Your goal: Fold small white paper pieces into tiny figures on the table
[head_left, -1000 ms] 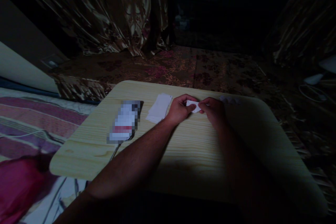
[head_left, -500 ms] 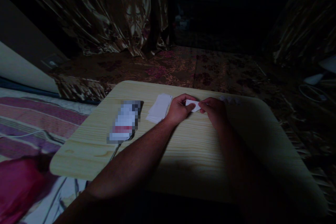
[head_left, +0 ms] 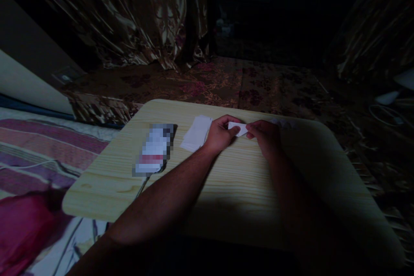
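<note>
A small folded piece of white paper (head_left: pixel 239 129) is held between my two hands above the wooden table. My left hand (head_left: pixel 221 133) grips its left end, the thumb lying on top. At the right end, my right hand (head_left: pixel 263 134) pinches the paper between thumb and fingers. Left of my left hand lies a stack of white paper sheets (head_left: pixel 196 132), slightly fanned. Several small pale folded pieces (head_left: pixel 283 123) stand in shadow just beyond my right hand, partly hidden by it.
A phone-like object (head_left: pixel 152 148), blurred out, lies on the left of the table (head_left: pixel 239 189) with a cable running toward me. A striped bed (head_left: pixel 58 142) and a red cloth or bag (head_left: pixel 24 228) are at the left. Patterned fabric (head_left: pixel 181 84) covers a ledge behind the table.
The paper's visible outline has altered slightly, its lower right corner now less pointed, and my right fingers have shifted a little along its edge. My left hand has barely moved.
</note>
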A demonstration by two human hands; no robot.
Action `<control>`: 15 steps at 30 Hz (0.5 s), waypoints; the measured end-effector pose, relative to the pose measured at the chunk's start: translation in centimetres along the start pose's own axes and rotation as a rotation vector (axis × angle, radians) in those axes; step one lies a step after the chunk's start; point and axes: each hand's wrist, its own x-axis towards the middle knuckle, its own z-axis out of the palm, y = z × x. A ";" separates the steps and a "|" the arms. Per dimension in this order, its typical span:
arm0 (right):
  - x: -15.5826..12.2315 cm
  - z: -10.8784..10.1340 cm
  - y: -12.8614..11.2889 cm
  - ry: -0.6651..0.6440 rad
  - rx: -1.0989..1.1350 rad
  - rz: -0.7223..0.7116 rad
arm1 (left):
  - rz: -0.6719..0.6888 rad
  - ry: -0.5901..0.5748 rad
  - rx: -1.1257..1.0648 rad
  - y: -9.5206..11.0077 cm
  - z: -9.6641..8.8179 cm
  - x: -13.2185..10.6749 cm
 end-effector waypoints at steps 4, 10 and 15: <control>0.1 0.0 0.2 0.002 0.036 -0.033 | 0.006 0.013 0.014 0.1 0.0 0.1; 0.3 -0.2 0.1 0.025 -0.006 -0.026 | -0.005 0.019 0.006 0.1 0.0 0.0; 0.3 0.0 0.2 0.075 0.029 -0.033 | -0.008 0.037 0.010 0.1 -0.1 0.0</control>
